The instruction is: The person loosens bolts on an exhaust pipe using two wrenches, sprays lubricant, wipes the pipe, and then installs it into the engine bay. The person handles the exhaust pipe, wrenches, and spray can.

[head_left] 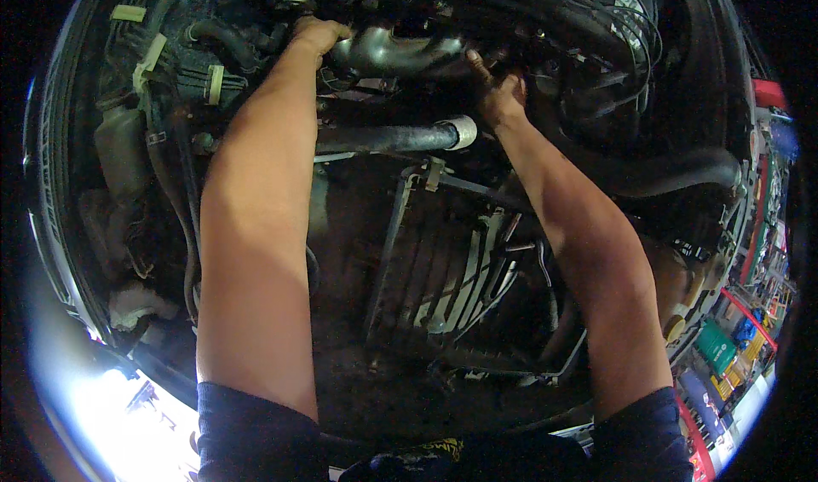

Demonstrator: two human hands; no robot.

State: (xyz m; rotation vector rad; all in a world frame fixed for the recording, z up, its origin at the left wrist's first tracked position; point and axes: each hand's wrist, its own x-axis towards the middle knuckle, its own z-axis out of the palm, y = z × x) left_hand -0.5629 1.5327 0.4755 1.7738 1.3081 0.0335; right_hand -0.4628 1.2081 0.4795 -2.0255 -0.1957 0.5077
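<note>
A silvery exhaust manifold (400,54) with curved, bulging runners lies across the far side of a vehicle's engine bay. My left hand (319,37) is closed round its left end, with the thumb pointing right along the metal; the other fingers are mostly hidden. At the opposite end my right hand (501,94) grips from the near side. Its thumb is raised against the manifold, and the fingertips go out of sight in shadow. Nearer to me, below the manifold, runs a dark pipe (388,137) with a pale band at its right end.
Hoses and a plastic reservoir (121,150) line the left side. A thick black hose (682,173) curves along the right. Between my forearms sits a ribbed metal part (464,282) low in the bay. Beyond the right fender stands a shelf with coloured items, including a green container (716,346).
</note>
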